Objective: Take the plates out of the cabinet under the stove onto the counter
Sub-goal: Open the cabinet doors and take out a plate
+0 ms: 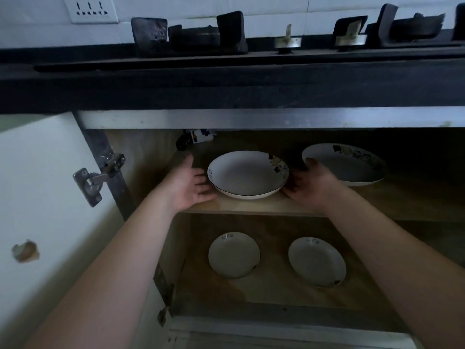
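Observation:
A deep white plate (247, 173) with a dark rim and a painted patch sits on the upper shelf (251, 206) of the open cabinet. My left hand (190, 183) is at its left edge, fingers spread and touching or nearly touching the rim. My right hand (310, 183) is at its right edge, fingers apart against the rim. The plate rests on the shelf. A second patterned plate (344, 163) lies further right on the same shelf. Two smaller white plates (234, 255) (317, 261) lie on the lower shelf.
The white cabinet door (42, 197) is swung open at the left, its hinge (94, 180) sticking out. The dark counter edge (226, 89) overhangs the cabinet, with the stove's pan supports (193, 34) above. A small patterned object (196, 138) sits at the shelf's back.

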{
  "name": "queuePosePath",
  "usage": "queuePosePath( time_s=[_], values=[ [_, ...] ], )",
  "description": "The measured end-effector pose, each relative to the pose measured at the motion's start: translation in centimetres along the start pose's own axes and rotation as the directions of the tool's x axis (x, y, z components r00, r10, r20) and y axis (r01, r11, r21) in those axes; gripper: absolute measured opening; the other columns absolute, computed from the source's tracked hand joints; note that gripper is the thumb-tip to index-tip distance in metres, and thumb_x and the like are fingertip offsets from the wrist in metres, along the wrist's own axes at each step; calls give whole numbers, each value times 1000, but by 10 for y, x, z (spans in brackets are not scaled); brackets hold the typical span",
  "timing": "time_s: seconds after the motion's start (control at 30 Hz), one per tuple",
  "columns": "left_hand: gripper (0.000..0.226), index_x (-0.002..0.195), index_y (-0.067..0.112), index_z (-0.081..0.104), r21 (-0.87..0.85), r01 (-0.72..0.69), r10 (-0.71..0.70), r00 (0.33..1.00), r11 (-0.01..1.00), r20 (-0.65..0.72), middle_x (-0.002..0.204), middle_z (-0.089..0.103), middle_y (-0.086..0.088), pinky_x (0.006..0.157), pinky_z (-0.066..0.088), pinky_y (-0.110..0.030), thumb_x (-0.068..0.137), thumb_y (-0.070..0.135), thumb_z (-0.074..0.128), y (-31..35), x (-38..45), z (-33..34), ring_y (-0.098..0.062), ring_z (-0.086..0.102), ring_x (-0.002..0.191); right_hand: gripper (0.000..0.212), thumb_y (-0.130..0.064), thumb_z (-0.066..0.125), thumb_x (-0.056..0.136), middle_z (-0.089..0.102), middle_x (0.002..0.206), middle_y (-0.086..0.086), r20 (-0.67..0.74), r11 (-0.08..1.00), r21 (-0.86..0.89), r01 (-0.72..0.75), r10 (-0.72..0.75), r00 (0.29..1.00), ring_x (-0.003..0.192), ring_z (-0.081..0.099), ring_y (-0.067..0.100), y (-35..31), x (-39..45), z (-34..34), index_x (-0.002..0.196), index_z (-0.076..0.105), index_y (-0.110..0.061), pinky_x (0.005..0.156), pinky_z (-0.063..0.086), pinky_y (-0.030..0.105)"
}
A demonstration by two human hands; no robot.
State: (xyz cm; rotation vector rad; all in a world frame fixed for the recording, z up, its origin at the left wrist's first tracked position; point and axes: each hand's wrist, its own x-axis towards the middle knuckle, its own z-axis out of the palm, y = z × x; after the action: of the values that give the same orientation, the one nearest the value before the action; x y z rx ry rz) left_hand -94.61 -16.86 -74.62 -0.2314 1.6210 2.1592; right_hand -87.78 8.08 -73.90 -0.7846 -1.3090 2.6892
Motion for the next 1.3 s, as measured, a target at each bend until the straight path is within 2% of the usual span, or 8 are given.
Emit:
queuePosePath(
  time_s=[0.1, 0.2, 0.33, 0.47, 0.57, 0.83, 1.0, 1.3],
  values=[
    [76, 150, 5, 29, -61, -3, 3, 1000, 998, 12, 156, 31, -22, 78, 55, -54, 98, 61, 31, -1, 0, -1, -43, 43, 132, 47, -46, 38, 100, 53, 137, 16, 36, 1000, 23, -17, 16, 999, 126, 49, 31, 0, -2, 1, 119, 53, -6, 107, 37, 46],
    [81, 149, 4, 30, -92, 42, -38, 998, 995, 52, 153, 34, -22, 66, 59, -55, 96, 65, 32, 0, 0, -8, -45, 51, 120, 53, -47, 37, 99, 54, 133, 18, 43, 1000, 2, -23, 23, 999, 125, 49, 34, -2, -2, -3, 128, 49, -5, 102, 39, 49],
    [82, 149, 3, 30, 4, 81, -81, 996, 997, 33, 149, 38, -26, 72, 57, -56, 96, 65, 31, 3, -4, -12, -44, 59, 102, 48, -48, 39, 98, 59, 113, 20, 14, 997, -68, -30, 31, 999, 105, 57, 35, -5, -4, -12, 120, 51, -7, 94, 45, 52],
    [77, 150, 4, 30, 37, 57, -57, 998, 998, -16, 156, 30, -23, 74, 55, -57, 98, 62, 31, 8, -5, -2, -44, 43, 132, 50, -46, 37, 100, 60, 108, 17, -31, 996, -85, 3, -6, 999, 100, 57, 32, -9, -4, -8, 130, 48, -7, 86, 47, 48],
    [76, 150, 4, 29, 60, 52, -51, 998, 997, -27, 157, 30, -19, 73, 55, -56, 99, 60, 31, 7, -6, 6, -41, 42, 134, 49, -45, 34, 101, 61, 111, 17, -38, 994, -112, -14, 9, 999, 104, 58, 32, -9, -9, -6, 123, 52, -5, 88, 46, 48],
    [71, 142, 1, 38, 85, 53, -51, 998, 995, -32, 146, 43, -21, 55, 59, -53, 99, 57, 37, -4, -18, 10, -35, 60, 93, 18, -17, 44, 98, 62, 110, 17, -62, 974, -223, -38, 24, 998, 97, 60, 33, -8, -20, -18, 108, 57, -8, 70, 51, 48],
    [74, 149, 3, 30, 59, 41, -39, 999, 997, -32, 152, 39, -21, 65, 60, -57, 98, 55, 41, -13, -33, 7, -41, 53, 123, 24, -20, 41, 100, 64, 113, 15, -27, 957, -289, -37, 30, 999, 101, 61, 31, -8, -24, -25, 112, 58, -7, 74, 52, 47],
    [49, 148, 12, 36, 87, -107, 115, 990, 990, -85, 147, 46, -13, 56, 60, -44, 101, 24, 48, -19, -49, -9, -33, 63, 108, 21, -10, 44, 100, 72, 102, 9, 26, 939, -343, 24, -16, 1000, 92, 69, 24, 2, -28, -28, 107, 64, -13, 60, 61, 37]
  ],
)
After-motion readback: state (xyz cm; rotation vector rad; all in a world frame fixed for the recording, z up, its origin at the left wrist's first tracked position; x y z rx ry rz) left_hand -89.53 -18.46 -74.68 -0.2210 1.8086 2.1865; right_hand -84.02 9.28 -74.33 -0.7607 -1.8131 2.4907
